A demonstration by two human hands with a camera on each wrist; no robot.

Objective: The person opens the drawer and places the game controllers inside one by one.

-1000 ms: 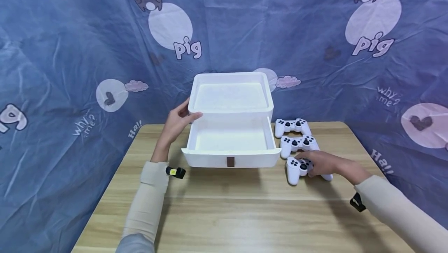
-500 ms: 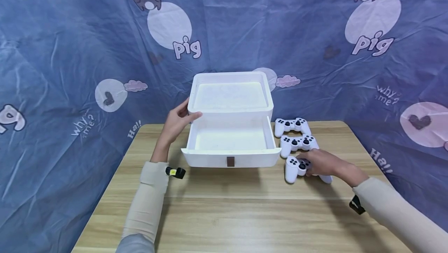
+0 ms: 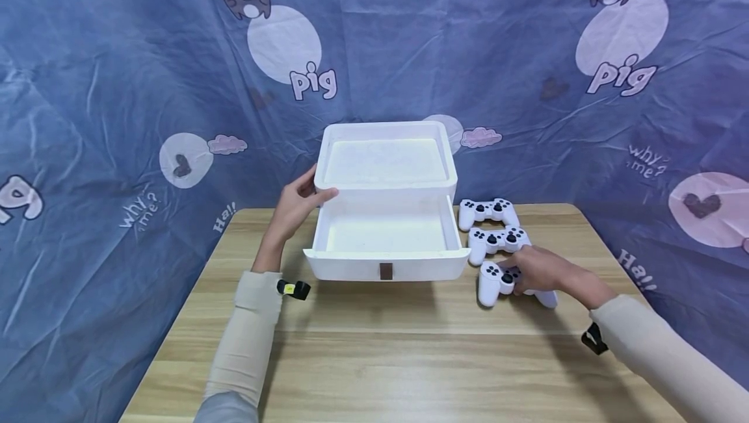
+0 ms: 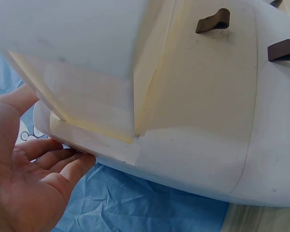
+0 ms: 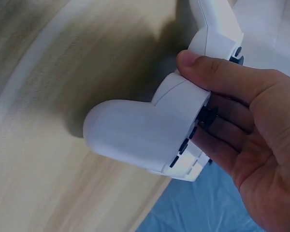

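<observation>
A white drawer cabinet [image 3: 386, 155] stands at the back of the table, its upper drawer [image 3: 385, 266] pulled out, with nothing visible inside. My left hand [image 3: 297, 207] holds the cabinet's left front corner, thumb across the front and fingers along the side. In the left wrist view, those fingers [image 4: 63, 162] touch the cabinet's side. To the right, my right hand [image 3: 541, 272] pinches the nearest white game controller [image 3: 490, 285] across its middle; I cannot tell whether it is off the table. Thumb and fingers lie on opposite edges of that game controller [image 5: 135, 130] in the right wrist view.
Two more white game controllers, a middle one [image 3: 494, 243] and a far one [image 3: 488, 210], lie in a row beside the cabinet. Brown pull tabs [image 4: 282, 50] stick out from the lower drawer fronts. A blue printed cloth [image 3: 386, 39] hangs behind the wooden table [image 3: 374, 371].
My right hand has shifted very slightly on the nearest game controller, which has barely moved. The left hand, cabinet and drawer stay where they were.
</observation>
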